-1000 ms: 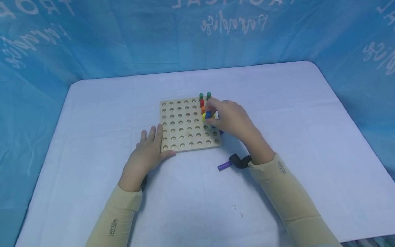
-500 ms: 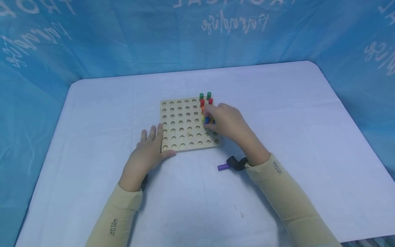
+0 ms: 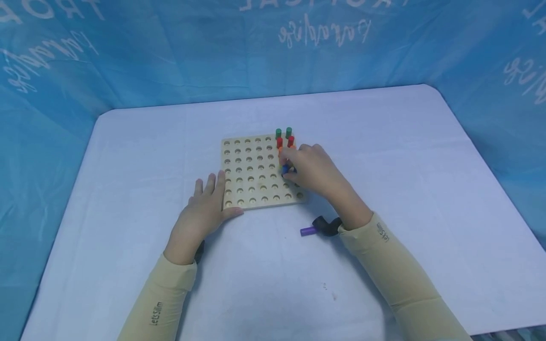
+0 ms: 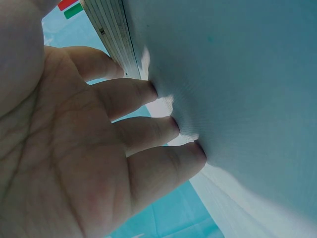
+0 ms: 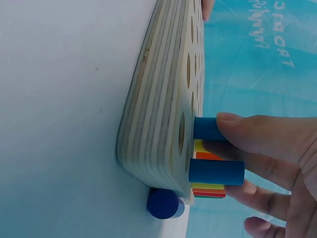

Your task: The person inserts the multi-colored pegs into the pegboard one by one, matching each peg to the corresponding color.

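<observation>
My left hand [image 3: 202, 214] lies with its fingers spread along the left edge of a wooden pegboard [image 3: 246, 195], the thumb at its near corner. In the left wrist view its fingertips [image 4: 190, 153] rest on the white cloth. Over the board's right side, my right hand [image 3: 316, 170] pinches a blue peg [image 5: 205, 128] between thumb and finger. That peg stands upright with its lower end right at the board's surface. A second blue peg [image 5: 217, 172] stands beside it, close to the curled fingers. Green pegs [image 3: 278, 133], red pegs [image 3: 279, 142] and an orange peg [image 3: 292, 148] stand farther back.
A purple peg [image 3: 308, 231] lies on the white-covered table [image 3: 256, 274] near the black wrist mount [image 3: 326, 226]. A dark blue peg [image 5: 163, 203] lies against the board's right side. Blue printed curtains [image 3: 213, 57] hang behind and beside the table.
My right hand has moved slightly toward me and down, bringing the blue peg to the board. The right-hand red and orange pegs have come into sight. The left hand stays put.
</observation>
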The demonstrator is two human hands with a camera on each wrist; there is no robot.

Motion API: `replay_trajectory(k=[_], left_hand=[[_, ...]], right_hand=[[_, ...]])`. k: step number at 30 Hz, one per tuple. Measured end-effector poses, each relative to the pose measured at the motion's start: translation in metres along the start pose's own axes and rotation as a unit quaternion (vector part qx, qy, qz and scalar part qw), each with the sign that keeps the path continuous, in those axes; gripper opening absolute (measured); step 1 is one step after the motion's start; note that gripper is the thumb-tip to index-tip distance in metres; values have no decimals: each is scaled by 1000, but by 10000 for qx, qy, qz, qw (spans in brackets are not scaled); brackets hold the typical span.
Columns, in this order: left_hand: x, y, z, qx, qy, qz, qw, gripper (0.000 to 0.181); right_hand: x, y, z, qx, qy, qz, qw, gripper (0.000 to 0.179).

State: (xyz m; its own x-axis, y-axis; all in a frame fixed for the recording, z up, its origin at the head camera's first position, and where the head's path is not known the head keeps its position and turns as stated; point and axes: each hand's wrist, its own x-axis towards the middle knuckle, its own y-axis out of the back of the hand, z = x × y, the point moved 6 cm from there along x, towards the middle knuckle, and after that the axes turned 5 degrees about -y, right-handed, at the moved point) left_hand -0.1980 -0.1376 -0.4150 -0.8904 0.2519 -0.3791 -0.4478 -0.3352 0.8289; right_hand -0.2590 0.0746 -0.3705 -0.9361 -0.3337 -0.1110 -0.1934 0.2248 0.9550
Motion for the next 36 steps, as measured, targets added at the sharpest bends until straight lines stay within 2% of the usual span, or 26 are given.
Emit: replay_trajectory(k=[5,8,12,16,19,22,26,29,32,36], left_hand=[[0,0,0,-10,17,-4,10000,101],[0,0,0,-14,19,-1,10000,101],[-1,0,-1,4,7,13,10000,101],[-1,0,0,37,-9,1,10000,100],[-1,0,0,40,-3,-18,10000,101],[-1,0,0,31,3,-28,10000,100],[-1,0,1,18,2,-32,10000,101],[-1,0,2,-4,3,-23,10000,101],[0,-1,0,-28,22,-30,10000,102],[0,-2,-1,-46,25,-51,10000,102]], right_hand=[[-1,-1,0,29,-45,-179,9998,27],[-3,2,1,95,-80,-295,9995,34],[-9,17,6,248,-236,-276,9990,43],[-21,34,8,302,-341,-206,9987,43],[-33,37,6,189,-327,-462,9982,44],[-45,28,1,62,-212,-989,9949,43],[-62,8,-5,-80,-54,-1721,9850,36],[-71,-7,-9,-242,15,-2073,9780,36],[-76,-18,-13,-502,145,-2183,9745,37],[-78,-27,-16,-973,359,-1919,9759,26]])
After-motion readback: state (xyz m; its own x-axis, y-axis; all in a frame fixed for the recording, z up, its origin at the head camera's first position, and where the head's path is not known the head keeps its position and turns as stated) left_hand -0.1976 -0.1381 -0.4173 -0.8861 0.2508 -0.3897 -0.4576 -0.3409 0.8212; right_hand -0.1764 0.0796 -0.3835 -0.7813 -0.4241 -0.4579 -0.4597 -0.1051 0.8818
